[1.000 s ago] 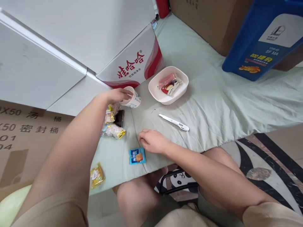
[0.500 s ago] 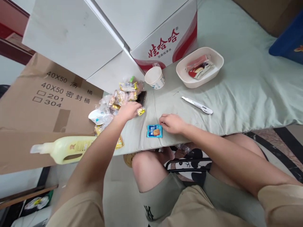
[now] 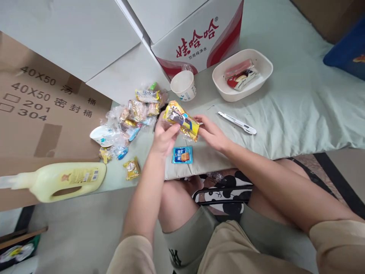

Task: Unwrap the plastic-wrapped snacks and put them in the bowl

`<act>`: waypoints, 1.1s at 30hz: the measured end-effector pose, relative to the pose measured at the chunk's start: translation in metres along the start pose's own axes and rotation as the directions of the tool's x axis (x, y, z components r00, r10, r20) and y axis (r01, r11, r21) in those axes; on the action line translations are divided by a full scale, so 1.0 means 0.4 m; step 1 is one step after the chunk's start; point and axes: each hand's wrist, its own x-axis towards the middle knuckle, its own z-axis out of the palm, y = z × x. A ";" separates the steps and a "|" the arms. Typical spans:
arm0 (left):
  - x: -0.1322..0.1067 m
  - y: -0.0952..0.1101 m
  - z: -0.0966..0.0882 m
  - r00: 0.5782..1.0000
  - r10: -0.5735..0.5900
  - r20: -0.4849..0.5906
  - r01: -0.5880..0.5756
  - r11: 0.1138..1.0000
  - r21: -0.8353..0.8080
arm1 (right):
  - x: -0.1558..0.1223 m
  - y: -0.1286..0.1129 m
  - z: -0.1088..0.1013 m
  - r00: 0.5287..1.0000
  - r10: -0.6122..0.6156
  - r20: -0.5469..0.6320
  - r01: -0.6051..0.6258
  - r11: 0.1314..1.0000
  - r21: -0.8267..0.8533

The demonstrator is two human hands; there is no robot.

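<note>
A yellow and silver snack packet (image 3: pixel 184 121) is held up above the cloth, tilted down to the right. My left hand (image 3: pixel 164 139) is closed round its left end, thumb on top. At the other end, the fingers of my right hand (image 3: pixel 213 135) pinch its edge; their tips are partly hidden behind the wrapper. Just below lies a flat blue snack packet (image 3: pixel 182 155) with a picture of food. To the left spreads a heap of wrapped snacks (image 3: pixel 138 110) in clear and coloured plastic. One small golden packet (image 3: pixel 132 168) lies apart near the front edge.
A white paper cup (image 3: pixel 184 86) stands by the white carton (image 3: pixel 199 42). Right of it, an oval bowl (image 3: pixel 264 82) holds packaged items. A white utility knife (image 3: pixel 237 123) lies on the cloth. A yellow bottle (image 3: pixel 68 180) lies at the left edge, before a cardboard box (image 3: pixel 48 110).
My left hand has come away from the heap towards the right with the yellow packet. My right hand has risen from beside the blue packet to the yellow one. The view has shifted slightly.
</note>
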 end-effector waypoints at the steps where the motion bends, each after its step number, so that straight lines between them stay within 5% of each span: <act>1: -0.002 -0.026 0.019 1.000 -0.018 -0.002 0.017 0.996 -0.084 | 0.005 -0.003 -0.001 1.000 0.024 0.002 -0.024 0.998 0.052; 7: 0.006 -0.154 0.023 0.997 -0.029 -0.072 0.007 0.958 -0.286 | 0.013 -0.002 0.002 0.993 0.115 0.013 -0.115 0.990 0.080; 13: -0.004 -0.174 0.030 0.993 -0.066 -0.094 0.028 0.932 -0.362 | 0.012 0.008 0.019 0.942 -0.078 -0.326 -0.046 0.934 -0.354; 15: -0.004 -0.168 0.042 0.995 -0.098 -0.014 0.083 0.905 -0.418 | 0.000 0.003 0.032 0.952 -0.161 -0.262 0.024 0.889 -0.458; 17: 0.000 -0.161 0.043 0.988 -0.153 0.029 0.150 0.881 -0.449 | -0.019 -0.010 0.035 0.966 -0.255 -0.044 0.202 0.850 -0.487; 19: 0.008 -0.156 0.033 0.970 -0.240 0.039 0.229 0.851 -0.472 | -0.040 -0.026 0.013 0.929 -0.339 0.147 0.365 0.783 -0.503; 20: 0.012 -0.154 0.025 0.958 -0.284 0.033 0.264 0.836 -0.481 | -0.050 -0.034 -0.008 0.925 -0.352 0.144 0.370 0.741 -0.560; 24: 0.018 -0.147 -0.008 0.925 -0.380 -0.022 0.315 0.797 -0.516 | -0.084 -0.036 -0.125 0.909 -0.275 -0.312 -0.125 0.535 -0.836; 26: 0.014 -0.143 -0.017 0.920 -0.391 -0.029 0.314 0.780 -0.541 | -0.103 -0.016 -0.177 0.887 -0.189 -0.421 -0.319 0.406 -0.856; 29: 0.008 -0.138 -0.025 0.925 -0.379 -0.010 0.312 0.775 -0.550 | -0.131 0.020 -0.222 0.903 -0.059 -0.425 -0.389 0.308 -0.869; 33: 0.006 -0.132 -0.027 0.933 -0.359 0.019 0.315 0.788 -0.529 | -0.140 0.031 -0.231 0.923 -0.044 -0.382 -0.339 0.373 -0.863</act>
